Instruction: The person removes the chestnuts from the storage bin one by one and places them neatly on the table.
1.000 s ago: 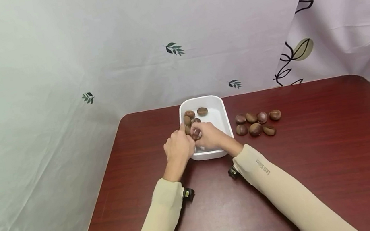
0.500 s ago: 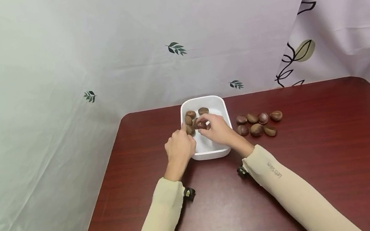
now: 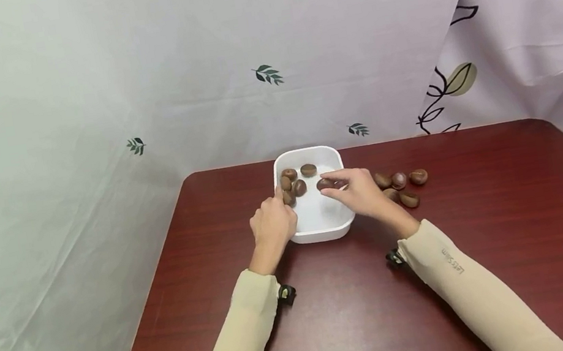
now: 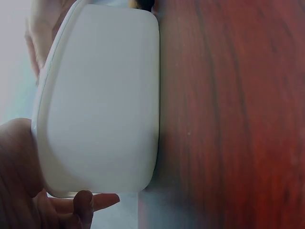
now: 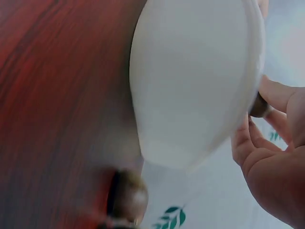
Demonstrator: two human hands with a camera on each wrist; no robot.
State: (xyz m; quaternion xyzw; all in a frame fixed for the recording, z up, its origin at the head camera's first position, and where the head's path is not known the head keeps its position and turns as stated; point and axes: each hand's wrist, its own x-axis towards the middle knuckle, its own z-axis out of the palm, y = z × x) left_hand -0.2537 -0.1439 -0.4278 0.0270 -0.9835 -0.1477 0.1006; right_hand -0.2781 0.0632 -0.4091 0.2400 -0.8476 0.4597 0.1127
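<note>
In the head view, a white rectangular tub stands on the table with several brown chestnuts grouped in its far left part. My left hand grips the tub's left rim, its index finger lying along the edge. The left wrist view shows this hand at the tub's corner with curled fingers. Over the tub's right side, my right hand pinches a dark chestnut between thumb and fingers. Another dark brown shape sits behind it in the grip, partly covered by the fingers.
More loose chestnuts lie on the red-brown table right of the tub, some hidden by my right hand and wrist. A pale curtain with leaf prints hangs behind the table's far edge.
My right hand, holding the chestnut, has moved from the tub's left side to its right side. The left hand has stayed on the left rim.
</note>
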